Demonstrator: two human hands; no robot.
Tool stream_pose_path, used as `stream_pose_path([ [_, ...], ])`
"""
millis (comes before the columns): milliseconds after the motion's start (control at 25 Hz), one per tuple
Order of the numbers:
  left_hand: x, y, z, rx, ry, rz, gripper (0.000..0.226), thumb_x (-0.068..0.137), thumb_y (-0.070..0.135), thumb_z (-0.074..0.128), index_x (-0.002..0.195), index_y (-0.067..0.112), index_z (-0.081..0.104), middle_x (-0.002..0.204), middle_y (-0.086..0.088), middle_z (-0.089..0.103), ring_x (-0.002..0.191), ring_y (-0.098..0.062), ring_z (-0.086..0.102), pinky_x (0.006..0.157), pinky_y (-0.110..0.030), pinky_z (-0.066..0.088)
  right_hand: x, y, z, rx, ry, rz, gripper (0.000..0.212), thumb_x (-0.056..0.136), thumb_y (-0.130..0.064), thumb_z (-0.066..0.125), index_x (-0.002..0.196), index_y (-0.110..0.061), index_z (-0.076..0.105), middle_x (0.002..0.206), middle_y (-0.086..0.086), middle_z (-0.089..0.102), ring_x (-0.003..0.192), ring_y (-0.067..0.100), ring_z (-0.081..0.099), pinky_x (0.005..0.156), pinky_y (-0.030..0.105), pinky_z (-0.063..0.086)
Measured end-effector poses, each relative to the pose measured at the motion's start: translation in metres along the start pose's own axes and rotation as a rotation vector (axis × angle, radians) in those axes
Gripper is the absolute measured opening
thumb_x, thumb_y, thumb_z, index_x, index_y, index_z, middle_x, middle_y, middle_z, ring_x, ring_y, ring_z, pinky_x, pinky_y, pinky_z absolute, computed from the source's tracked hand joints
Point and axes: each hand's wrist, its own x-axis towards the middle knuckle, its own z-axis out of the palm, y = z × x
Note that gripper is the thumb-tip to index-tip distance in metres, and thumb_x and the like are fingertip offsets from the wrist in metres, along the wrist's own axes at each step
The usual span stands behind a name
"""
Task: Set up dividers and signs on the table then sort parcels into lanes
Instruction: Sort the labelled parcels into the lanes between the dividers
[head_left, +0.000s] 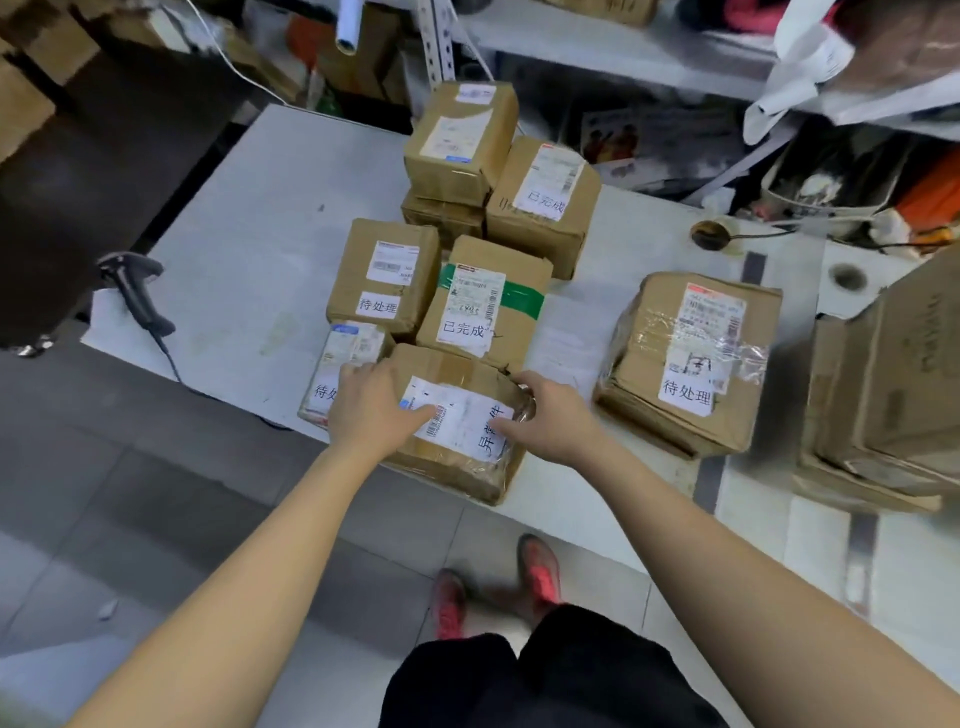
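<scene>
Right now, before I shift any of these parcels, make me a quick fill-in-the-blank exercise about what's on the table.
The green-taped parcel is labelled ____.
The barcode scanner lies on the ____ side of the table.
The large parcel standing apart on the right is labelled ____.
Missing words: 已完成; left; 待处理.

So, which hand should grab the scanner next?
Left, probably. The scanner lies at the left edge of the table, nearer the left hand. The right hand holds the right edge of the front parcel and would have to cross it.
</scene>
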Motion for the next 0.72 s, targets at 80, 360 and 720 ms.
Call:
stream_pose_path([
  [80,-0.002,-0.005,0.003,-0.069,0.005,0.046,0.072,0.069,0.055,0.085,0.125,0.016,0.059,0.115,-0.009,0.062,0.117,-0.032,0.049,0.087,-0.047,0.051,-0.007,-0.006,0.011,0.042,0.052,0.041,0.077,0.082,-0.037,0.082,0.147,-0.017,0.047,0.13,0.003,0.066,0.114,0.022,0.061,0.082,0.027,0.043],
  [360,-0.017,-0.008,0.014,-0.259,-0.057,0.136,0.107,0.067,0.042,0.092,0.153,0.014,0.036,0.143,-0.006,0.047,0.131,-0.026,0.049,0.099,-0.043,0.046,-0.046,-0.01,0.038,0.143,0.238,0.184,0.074,0.076,-0.03,0.086,0.142,-0.017,0.054,0.128,0.003,0.068,0.108,0.02,0.065,0.081,0.027,0.046],
  [720,-0.029,0.051,-0.055,-0.281,-0.076,0.353,0.105,0.065,0.046,0.092,0.153,0.023,0.04,0.144,0.004,0.045,0.127,-0.021,0.051,0.092,-0.042,0.051,-0.12,-0.023,-0.011,0.253,0.495,0.254,0.082,0.068,-0.047,0.088,0.142,-0.03,0.057,0.126,-0.011,0.069,0.111,0.014,0.065,0.093,0.041,0.057],
])
